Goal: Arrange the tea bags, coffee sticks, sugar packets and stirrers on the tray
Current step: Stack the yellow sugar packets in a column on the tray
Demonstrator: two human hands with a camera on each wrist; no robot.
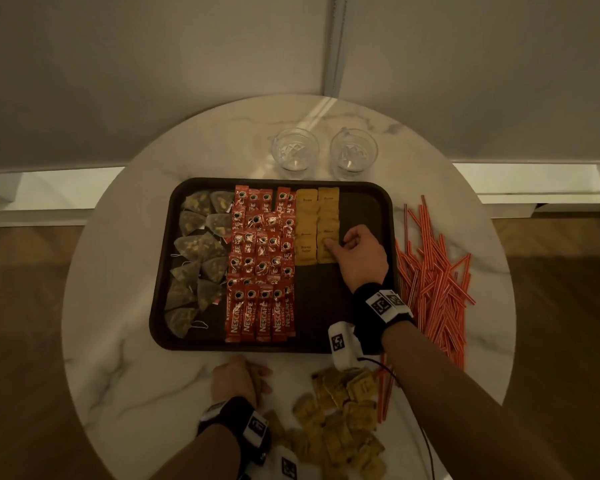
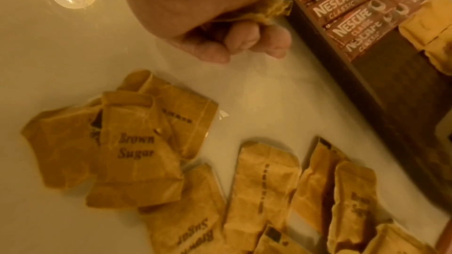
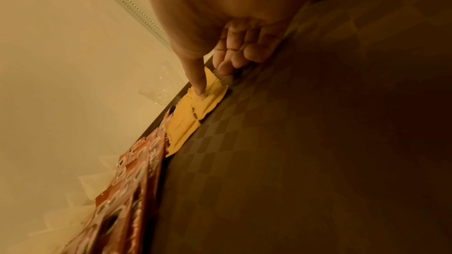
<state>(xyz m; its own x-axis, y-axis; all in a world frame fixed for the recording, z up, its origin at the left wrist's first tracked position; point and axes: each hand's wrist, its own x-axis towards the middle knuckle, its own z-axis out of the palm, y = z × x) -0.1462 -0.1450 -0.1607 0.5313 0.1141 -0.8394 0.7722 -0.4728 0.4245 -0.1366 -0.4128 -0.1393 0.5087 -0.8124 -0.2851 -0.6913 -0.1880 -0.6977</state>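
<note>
A dark tray point(image 1: 364, 209) holds tea bags point(image 1: 198, 251) on its left, red coffee sticks point(image 1: 260, 265) in the middle and two columns of brown sugar packets point(image 1: 317, 223). My right hand point(image 1: 350, 249) is over the tray at the near end of the right column. It pinches a sugar packet point(image 3: 208, 92) flat on the tray, thumb on top and fingertips at its far edge. My left hand point(image 1: 238, 377) rests on the table in front of the tray. It is a fist point(image 2: 220, 32) gripping a crumpled sugar packet point(image 2: 271, 10).
Loose sugar packets point(image 1: 340, 424) lie heaped on the round marble table point(image 1: 136, 341) near its front edge. Red striped stirrers point(image 1: 433, 282) are piled right of the tray. Two glasses point(image 1: 295, 152) point(image 1: 353, 153) stand behind it. The tray's right strip is bare.
</note>
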